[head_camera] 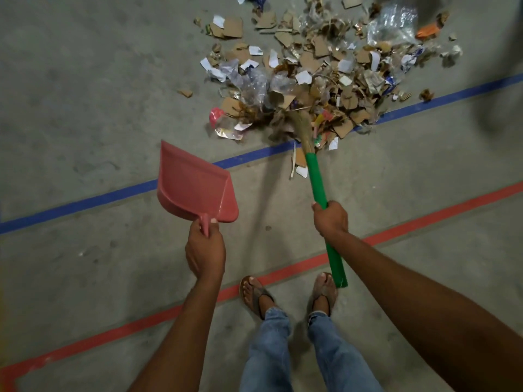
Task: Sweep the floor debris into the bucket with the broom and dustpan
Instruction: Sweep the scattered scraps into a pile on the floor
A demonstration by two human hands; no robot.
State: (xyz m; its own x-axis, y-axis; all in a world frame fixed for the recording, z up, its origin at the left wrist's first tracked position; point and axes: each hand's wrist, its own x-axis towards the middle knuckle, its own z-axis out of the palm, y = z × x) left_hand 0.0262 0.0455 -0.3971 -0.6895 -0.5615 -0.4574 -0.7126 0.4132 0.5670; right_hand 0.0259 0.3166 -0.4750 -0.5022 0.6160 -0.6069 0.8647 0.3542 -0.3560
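Head view — hands grip dustpan point(195, 185) and broom point(317, 179).

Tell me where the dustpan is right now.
In the head view, the pink dustpan is held in the left hand, over the blue floor line, left of the green-handled broom.
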